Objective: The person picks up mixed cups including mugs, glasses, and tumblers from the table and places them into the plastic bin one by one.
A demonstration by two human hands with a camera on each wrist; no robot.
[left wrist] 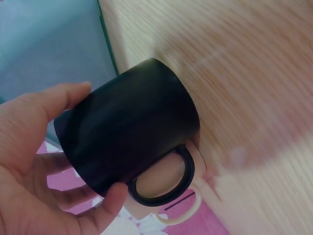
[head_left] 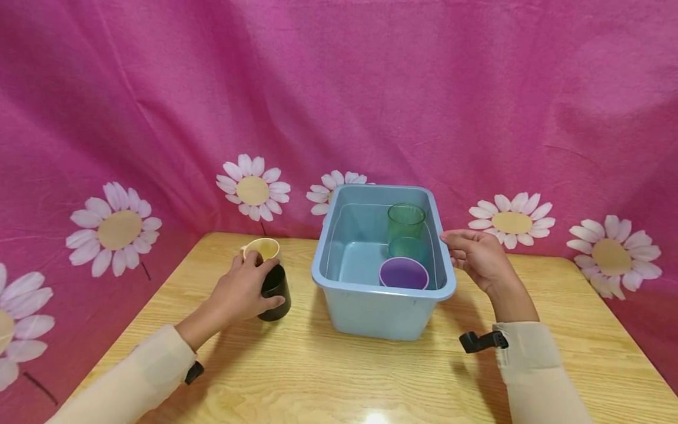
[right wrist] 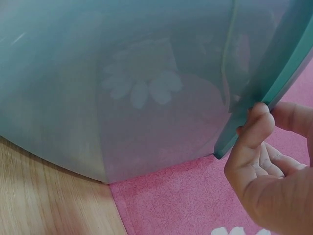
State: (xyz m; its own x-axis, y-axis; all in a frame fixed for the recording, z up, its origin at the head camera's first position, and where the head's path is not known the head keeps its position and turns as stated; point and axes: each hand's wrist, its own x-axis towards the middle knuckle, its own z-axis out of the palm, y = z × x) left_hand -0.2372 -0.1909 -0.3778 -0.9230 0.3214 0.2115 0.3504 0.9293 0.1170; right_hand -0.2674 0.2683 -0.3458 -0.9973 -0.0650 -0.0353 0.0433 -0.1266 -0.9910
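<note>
My left hand (head_left: pixel 238 290) grips a black mug (head_left: pixel 277 296) near its rim from above, thumb and fingers on opposite sides. In the left wrist view the mug's dark wall (left wrist: pixel 127 127) and its loop handle face the camera. Right behind it stands a cream mug (head_left: pixel 270 247), partly hidden. On the other side, my right hand (head_left: pixel 484 259) pinches the rim of a light blue plastic tub (head_left: pixel 378 315) between thumb and fingers. Along the tub's right side are a green ribbed glass (head_left: pixel 406 217), a teal cup (head_left: pixel 409 248) and a purple cup (head_left: pixel 404 274).
All this stands on a light wooden table (head_left: pixel 312 377). A pink cloth (head_left: pixel 339 88) printed with white daisies hangs behind and at the sides. The tub reaches close to the table's back edge, between my hands.
</note>
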